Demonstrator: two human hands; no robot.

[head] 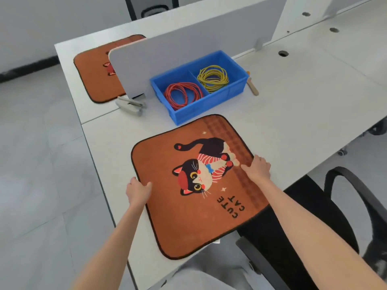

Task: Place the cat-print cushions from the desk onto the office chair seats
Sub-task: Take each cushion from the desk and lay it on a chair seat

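Here the orange cat-print cushion (188, 216) lies flat.

"CUTE CAT" printed on near cushion (188, 206).

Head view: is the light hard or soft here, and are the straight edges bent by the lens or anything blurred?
Head view: soft, even light, no glare, only faint shadows beside the blue bin; the wide lens bows the desk edges and the grey divider panel; the near cat-print cushion, gripped by left hand and right hand, is sharp; the far cushion looks softer.
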